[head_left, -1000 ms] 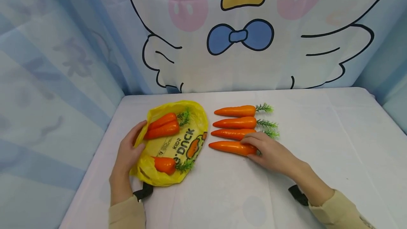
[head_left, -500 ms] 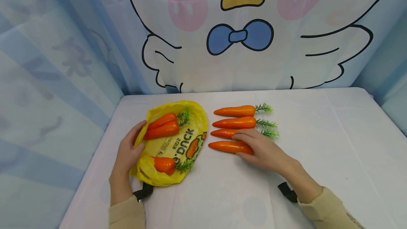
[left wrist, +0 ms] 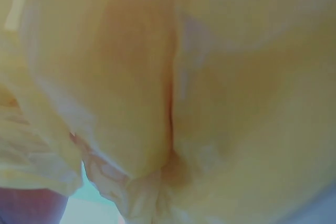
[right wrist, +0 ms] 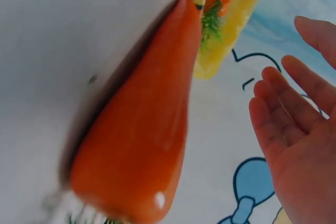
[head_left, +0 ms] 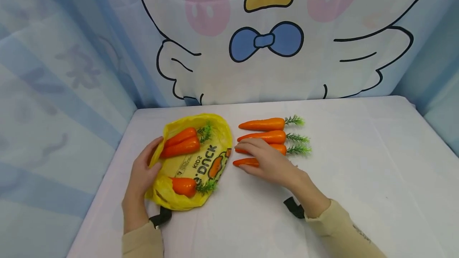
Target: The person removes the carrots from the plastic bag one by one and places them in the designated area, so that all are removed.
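On the left of the head view lies a yellow plastic bag (head_left: pixel 223 130) with its mouth spread. My left hand (head_left: pixel 140 176) grips its left edge, thumb on the front. Yellow plastic (left wrist: pixel 236 119) fills most of the left wrist view. Two carrots (head_left: pixel 181 147) lie side by side in the bag, and another carrot (head_left: pixel 184 186) sits lower, partly covered by the plastic. My right hand (head_left: pixel 274 164) hovers over the lower part of a row of carrots, partly hiding the nearest carrot (head_left: pixel 245 162). In the right wrist view its fingers are loosely extended beside a large orange carrot (right wrist: pixel 139 119), holding nothing.
Farther back in the row are a top carrot (head_left: pixel 263 124), a second carrot (head_left: pixel 267 135) and a third carrot (head_left: pixel 279 148), green tops pointing right. A white cloth covers the table (head_left: pixel 358 162). A printed curtain (head_left: pixel 265 79) hangs behind the table's far edge.
My right hand has moved left along the row, from the thick end of the nearest carrot toward its tip. My left hand keeps its hold on the bag; the carrots stay in place.
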A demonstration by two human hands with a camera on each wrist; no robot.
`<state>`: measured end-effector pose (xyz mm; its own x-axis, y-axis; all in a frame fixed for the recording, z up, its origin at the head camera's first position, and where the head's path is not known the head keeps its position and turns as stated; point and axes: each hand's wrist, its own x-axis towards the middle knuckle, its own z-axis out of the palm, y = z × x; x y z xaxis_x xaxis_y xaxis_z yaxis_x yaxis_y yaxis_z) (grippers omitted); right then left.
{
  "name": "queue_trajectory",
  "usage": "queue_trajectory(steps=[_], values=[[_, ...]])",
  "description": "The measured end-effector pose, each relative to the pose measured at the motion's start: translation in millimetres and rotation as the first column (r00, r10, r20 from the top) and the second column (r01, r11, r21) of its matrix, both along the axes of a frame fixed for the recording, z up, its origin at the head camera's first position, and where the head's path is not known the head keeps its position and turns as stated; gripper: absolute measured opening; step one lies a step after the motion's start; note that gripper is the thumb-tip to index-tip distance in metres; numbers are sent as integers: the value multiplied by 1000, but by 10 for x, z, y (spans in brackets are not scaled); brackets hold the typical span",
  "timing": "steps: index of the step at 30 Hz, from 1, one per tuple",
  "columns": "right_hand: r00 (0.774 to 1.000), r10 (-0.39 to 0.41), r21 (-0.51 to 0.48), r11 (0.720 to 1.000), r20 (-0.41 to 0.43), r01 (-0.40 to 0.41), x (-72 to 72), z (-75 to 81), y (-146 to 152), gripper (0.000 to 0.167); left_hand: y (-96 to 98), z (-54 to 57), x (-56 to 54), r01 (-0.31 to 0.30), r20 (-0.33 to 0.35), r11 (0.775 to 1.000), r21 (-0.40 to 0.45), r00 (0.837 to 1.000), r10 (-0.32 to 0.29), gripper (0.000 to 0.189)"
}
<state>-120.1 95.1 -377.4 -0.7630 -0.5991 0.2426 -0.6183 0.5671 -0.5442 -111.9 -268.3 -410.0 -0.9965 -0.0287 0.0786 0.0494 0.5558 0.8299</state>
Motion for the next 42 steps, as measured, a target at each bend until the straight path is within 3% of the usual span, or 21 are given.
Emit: queue_trajectory(steps=[9,19,27,35,42], values=[[998,33,11,999,46,-34,-97,25,-366,49,-15,-4,5,-11,7,1000,4,1000,11,73],[992,116,23,993,54,-117,-146,65,-725,50,-64,-8,2,3,-43,1000,-11,999,-4,71],[987,153,66,985,57,-157,-154,41,-935,51,-37,-21,-29,42,-62,999,17,997,-41,72],[981,192,122,973,26,-194,-130,43,-1149,51,-9,-8,-28,27,-40,999,17,999,-27,72],[973,225,136,963,61,-231,-105,-11,-1269,51,-16,-23,-18,34,-58,999,2,998,-33,72]])
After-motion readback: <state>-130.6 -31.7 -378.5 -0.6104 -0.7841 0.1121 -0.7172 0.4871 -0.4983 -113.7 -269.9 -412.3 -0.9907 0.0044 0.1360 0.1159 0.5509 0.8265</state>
